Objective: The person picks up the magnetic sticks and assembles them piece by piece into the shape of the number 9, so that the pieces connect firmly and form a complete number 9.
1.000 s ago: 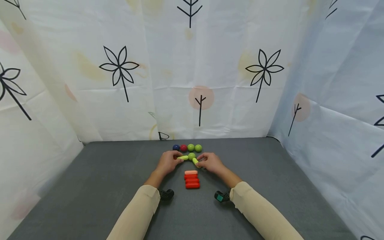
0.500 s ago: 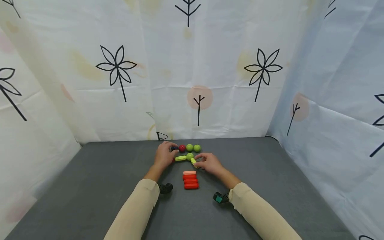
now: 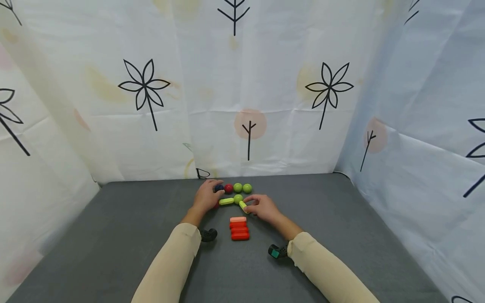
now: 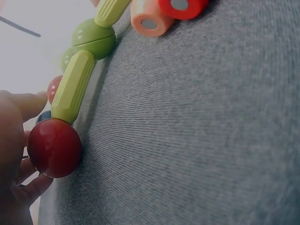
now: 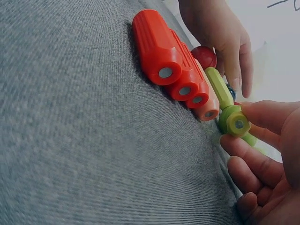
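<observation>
My left hand (image 3: pixel 204 197) has its thumb and fingers around a dark blue ball (image 3: pixel 218 188) at the left end of a row of balls. Below that hand, a red ball (image 4: pixel 55 148) meets the end of a yellow-green rod (image 4: pixel 73 86). The rod's other end joins a green ball (image 3: pixel 238 199). From this ball a second yellow-green rod (image 3: pixel 243 206) slants toward the front right. My right hand (image 3: pixel 263 207) pinches it between thumb and finger. A silver disc shows on its free end in the right wrist view.
Beside the blue ball, a red ball (image 3: pixel 228 188) and two green balls (image 3: pixel 242 188) line up at the back. Nearer the person lie a salmon rod (image 3: pixel 238 219) and three red rods (image 3: pixel 239 230), side by side on the grey table (image 3: pixel 326 219). Patterned white curtains (image 3: pixel 204 139) enclose it.
My left hand has left the left yellow-green rod and moved back and left to the dark blue ball. A red ball now shows at that rod's end. My right hand stays on its rod.
</observation>
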`<state>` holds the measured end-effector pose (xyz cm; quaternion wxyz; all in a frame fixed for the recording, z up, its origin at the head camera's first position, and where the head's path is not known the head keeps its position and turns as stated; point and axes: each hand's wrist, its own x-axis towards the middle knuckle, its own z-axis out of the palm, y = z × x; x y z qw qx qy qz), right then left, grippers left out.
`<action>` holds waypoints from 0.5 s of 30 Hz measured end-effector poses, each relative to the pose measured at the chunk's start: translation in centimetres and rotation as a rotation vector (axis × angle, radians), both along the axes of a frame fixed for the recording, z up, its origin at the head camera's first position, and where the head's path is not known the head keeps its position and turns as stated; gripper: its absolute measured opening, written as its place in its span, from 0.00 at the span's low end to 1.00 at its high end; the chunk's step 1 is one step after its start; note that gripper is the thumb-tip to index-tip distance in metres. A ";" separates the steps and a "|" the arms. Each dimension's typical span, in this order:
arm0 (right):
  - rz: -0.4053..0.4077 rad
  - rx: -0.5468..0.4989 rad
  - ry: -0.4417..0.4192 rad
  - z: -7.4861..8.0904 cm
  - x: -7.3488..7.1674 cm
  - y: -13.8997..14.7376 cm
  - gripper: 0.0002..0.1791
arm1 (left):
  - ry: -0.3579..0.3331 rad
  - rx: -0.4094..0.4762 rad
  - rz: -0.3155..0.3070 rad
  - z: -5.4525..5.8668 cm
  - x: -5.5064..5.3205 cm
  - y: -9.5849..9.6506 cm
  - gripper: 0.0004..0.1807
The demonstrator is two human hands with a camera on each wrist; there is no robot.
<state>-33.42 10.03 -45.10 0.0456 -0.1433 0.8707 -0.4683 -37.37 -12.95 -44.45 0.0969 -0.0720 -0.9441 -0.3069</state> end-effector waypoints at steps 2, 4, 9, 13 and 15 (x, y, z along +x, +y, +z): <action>-0.002 -0.004 0.000 0.1 0.1 0.0 0.14 | -0.007 -0.004 -0.009 0.0 -0.1 -0.1 0.23; -0.001 -0.005 0.004 0.1 0.1 0.0 0.15 | -0.013 -0.013 -0.021 -0.1 -0.1 -0.2 0.22; 0.013 0.003 0.017 0.1 0.1 0.0 0.15 | -0.032 -0.044 -0.037 -0.3 -0.3 -0.4 0.21; 0.035 -0.001 0.024 0.1 0.2 0.0 0.15 | -0.025 -0.024 -0.025 -0.5 -0.4 -0.6 0.20; 0.051 -0.010 0.024 0.2 0.2 0.1 0.15 | -0.019 -0.006 -0.011 -0.5 -0.4 -0.7 0.19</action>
